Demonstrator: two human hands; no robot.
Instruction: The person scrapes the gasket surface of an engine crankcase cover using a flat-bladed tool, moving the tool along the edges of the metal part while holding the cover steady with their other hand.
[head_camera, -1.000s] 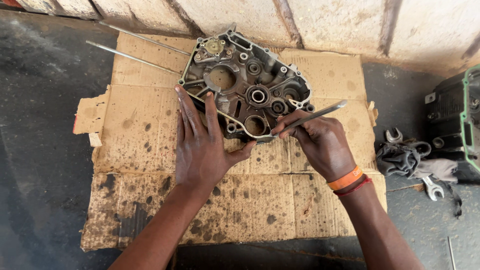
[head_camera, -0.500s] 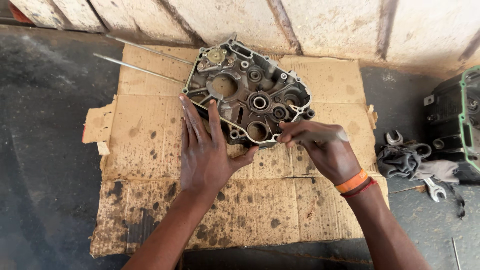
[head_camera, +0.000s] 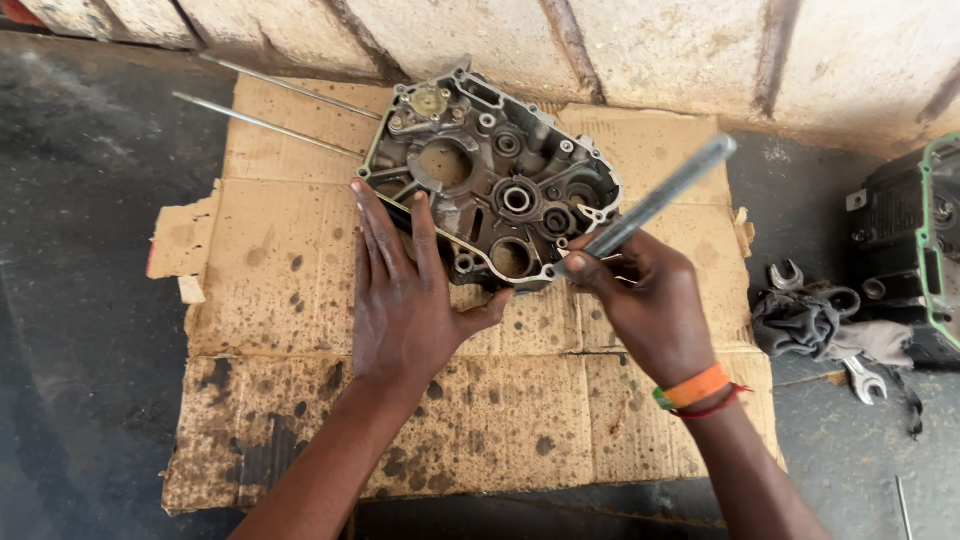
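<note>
Left hand: your left hand (head_camera: 405, 300) lies flat and open on the oil-stained cardboard (head_camera: 300, 290), fingers spread, fingertips touching the near-left edge of the engine crankcase half (head_camera: 495, 185); it grips nothing.
Right hand: your right hand (head_camera: 650, 300) is closed around a long grey metal rod (head_camera: 660, 198), which slants up and to the right.
Rod tip: its lower end meets the crankcase's near-right rim.
Crankcase: it rests on the cardboard just beyond both hands, near the wall.
Nearby: two thin rods (head_camera: 270, 105) at far left; a rag (head_camera: 800, 322) and wrenches (head_camera: 862, 378) to your right.
</note>
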